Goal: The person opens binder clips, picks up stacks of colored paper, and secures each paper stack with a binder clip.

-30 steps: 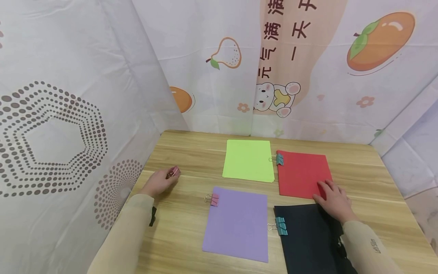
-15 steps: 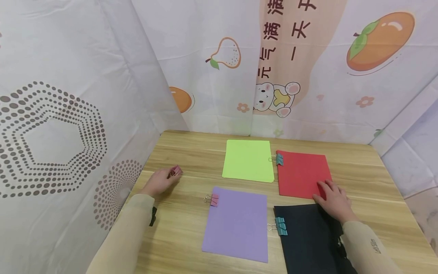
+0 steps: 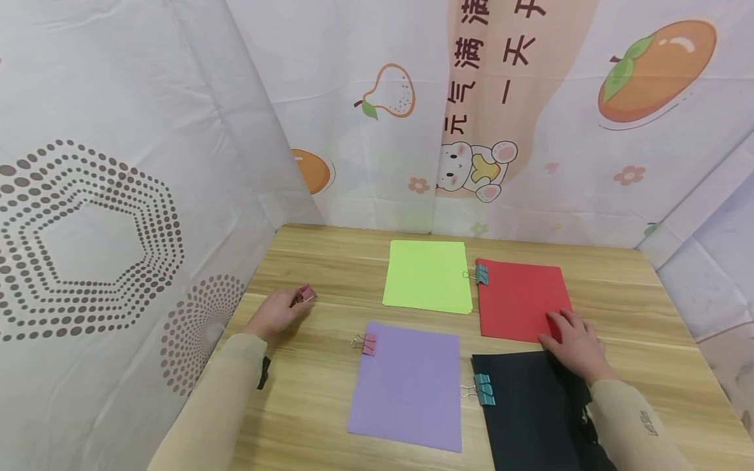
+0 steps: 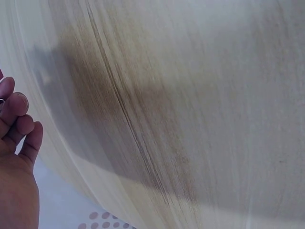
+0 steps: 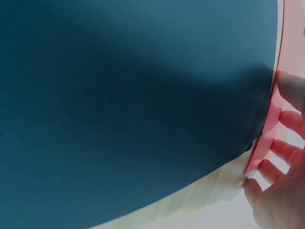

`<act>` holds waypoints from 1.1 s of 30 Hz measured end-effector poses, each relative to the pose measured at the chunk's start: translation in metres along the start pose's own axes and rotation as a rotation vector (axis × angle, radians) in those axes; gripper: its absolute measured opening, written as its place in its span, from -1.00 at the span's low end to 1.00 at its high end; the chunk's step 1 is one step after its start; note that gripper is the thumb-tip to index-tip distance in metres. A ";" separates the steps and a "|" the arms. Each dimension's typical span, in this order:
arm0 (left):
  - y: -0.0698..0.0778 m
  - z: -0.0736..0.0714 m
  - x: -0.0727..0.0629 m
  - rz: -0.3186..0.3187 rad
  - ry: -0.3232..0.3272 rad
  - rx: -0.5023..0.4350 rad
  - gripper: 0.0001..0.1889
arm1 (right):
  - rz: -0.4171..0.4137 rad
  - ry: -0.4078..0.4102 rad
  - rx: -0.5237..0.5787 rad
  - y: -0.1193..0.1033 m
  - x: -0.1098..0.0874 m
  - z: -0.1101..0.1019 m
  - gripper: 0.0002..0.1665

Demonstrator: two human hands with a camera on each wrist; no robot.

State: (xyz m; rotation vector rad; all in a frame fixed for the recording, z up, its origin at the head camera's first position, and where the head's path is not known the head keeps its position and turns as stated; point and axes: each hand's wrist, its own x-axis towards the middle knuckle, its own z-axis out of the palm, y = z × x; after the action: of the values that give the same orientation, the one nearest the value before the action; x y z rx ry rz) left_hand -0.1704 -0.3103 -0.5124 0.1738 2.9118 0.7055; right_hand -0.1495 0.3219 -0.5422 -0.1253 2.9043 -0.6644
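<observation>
At the table's left side my left hand (image 3: pixel 275 313) pinches a pink binder clip (image 3: pixel 306 294) by its wire handles, above the wood. In the left wrist view only the curled fingers (image 4: pixel 19 107) and a sliver of metal show. My right hand (image 3: pixel 576 343) rests on the lower right corner of the red paper stack (image 3: pixel 521 297), fingers spread along its edge. The right wrist view has those fingertips (image 5: pixel 286 148) touching the red paper. A teal binder clip (image 3: pixel 482 274) grips the red stack's left edge.
Lime green paper (image 3: pixel 429 275) lies left of the red stack, under that clip's wire handles. Purple paper (image 3: pixel 406 389) bears another pink clip (image 3: pixel 369 343). Black paper (image 3: pixel 521 405) with a teal clip (image 3: pixel 484 389) lies partly under the right forearm. Curtains (image 3: pixel 365 163) surround the wooden table (image 3: pixel 306 399).
My left hand's pink binder clip has shifted slightly to the right and turned a little between the fingers. The right hand and the papers have stayed put.
</observation>
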 end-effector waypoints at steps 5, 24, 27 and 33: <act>0.001 -0.001 0.000 0.024 0.001 0.010 -0.60 | 0.013 -0.001 0.015 -0.002 0.002 -0.001 -0.15; 0.002 0.000 0.001 0.042 -0.027 0.024 -0.76 | -0.109 0.063 -0.070 -0.055 0.019 -0.003 -0.07; 0.002 0.000 0.000 0.039 -0.029 0.009 -0.75 | -0.143 0.055 -0.063 -0.064 0.023 0.000 -0.05; 0.004 0.001 0.000 0.040 -0.034 0.004 -0.74 | -0.219 0.051 -0.059 -0.082 0.030 0.007 -0.11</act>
State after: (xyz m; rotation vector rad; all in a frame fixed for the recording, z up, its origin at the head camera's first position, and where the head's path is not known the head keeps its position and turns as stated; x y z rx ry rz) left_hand -0.1700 -0.3067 -0.5115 0.2418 2.8855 0.6963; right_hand -0.1740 0.2420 -0.5166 -0.4452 2.9875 -0.6229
